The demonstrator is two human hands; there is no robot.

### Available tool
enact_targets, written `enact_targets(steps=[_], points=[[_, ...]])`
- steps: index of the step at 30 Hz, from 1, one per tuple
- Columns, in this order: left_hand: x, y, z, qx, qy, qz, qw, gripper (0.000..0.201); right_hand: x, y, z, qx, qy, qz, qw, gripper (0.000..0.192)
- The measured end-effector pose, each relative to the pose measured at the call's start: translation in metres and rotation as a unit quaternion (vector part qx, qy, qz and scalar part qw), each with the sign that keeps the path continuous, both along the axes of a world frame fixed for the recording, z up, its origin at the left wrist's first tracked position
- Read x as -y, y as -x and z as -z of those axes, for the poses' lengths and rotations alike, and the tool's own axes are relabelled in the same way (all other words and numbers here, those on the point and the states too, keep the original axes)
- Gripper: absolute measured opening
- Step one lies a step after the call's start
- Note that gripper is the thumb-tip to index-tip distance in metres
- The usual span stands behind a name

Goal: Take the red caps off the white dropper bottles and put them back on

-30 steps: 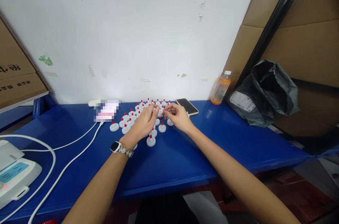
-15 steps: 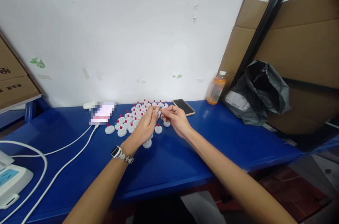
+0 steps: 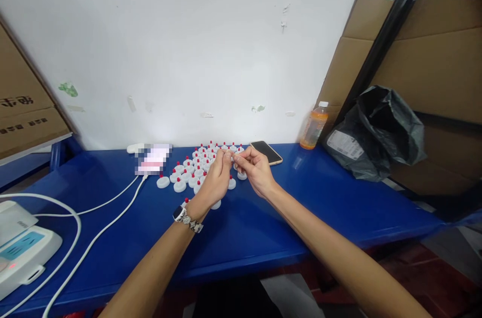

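This looks like a workshop or storeroom corner: a long, smooth blue bench (image 3: 301,202) runs below a scuffed, tape-marked white wall (image 3: 188,47) at twelve o'clock, and many round white plastic pieces with red tips (image 3: 179,186) crowd it at eight, close to centre. A printed brown cardboard carton (image 3: 26,110) stands at nine, tall brown cardboard panels (image 3: 444,57) at two, a labelled dark-grey plastic bag (image 3: 371,142) at three.

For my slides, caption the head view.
Left hand and right hand close together by red-tipped white pieces on blue tabletop.
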State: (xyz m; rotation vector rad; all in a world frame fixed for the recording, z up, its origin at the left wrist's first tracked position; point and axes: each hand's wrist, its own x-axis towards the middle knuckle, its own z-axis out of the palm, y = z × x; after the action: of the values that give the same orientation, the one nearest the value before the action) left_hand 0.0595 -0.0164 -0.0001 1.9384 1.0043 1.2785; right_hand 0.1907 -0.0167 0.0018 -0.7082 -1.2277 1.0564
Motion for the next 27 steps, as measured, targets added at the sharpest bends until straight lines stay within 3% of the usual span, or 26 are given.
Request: enact_targets(steps=[4, 7, 10, 14, 19, 27], points=[[-0.001, 0.010, -0.009, -0.040, -0.001, 0.017, 0.999, 0.041, -0.003, -0.007, -0.001, 0.048, -0.011, 0.002, 0.999, 0.039], [-0.006, 0.027, -0.018, -0.092, -0.032, -0.042, 0.994, 0.044, -0.010, -0.019, 0.001, 0.126, -0.028, 0.033, 0.991, 0.033], [-0.015, 0.041, -0.018, -0.133, -0.053, -0.068, 0.987, 0.044, -0.015, -0.030, 0.006, 0.261, -0.044, 0.081, 0.961, 0.022], [-0.025, 0.042, -0.007, -0.195, -0.095, -0.049, 0.975, 0.036, -0.017, -0.032, 0.012, 0.398, -0.075, 0.093, 0.910, 0.012], [-0.025, 0.036, -0.001, -0.208, -0.111, -0.038, 0.971, 0.035, -0.022, -0.025, 0.013, 0.450, -0.128, 0.111, 0.877, 0.010], [-0.025, 0.031, 0.002, -0.232, -0.097, -0.024, 0.968, 0.031, -0.019, -0.021, 0.008, 0.512, -0.137, 0.083, 0.844, 0.009]])
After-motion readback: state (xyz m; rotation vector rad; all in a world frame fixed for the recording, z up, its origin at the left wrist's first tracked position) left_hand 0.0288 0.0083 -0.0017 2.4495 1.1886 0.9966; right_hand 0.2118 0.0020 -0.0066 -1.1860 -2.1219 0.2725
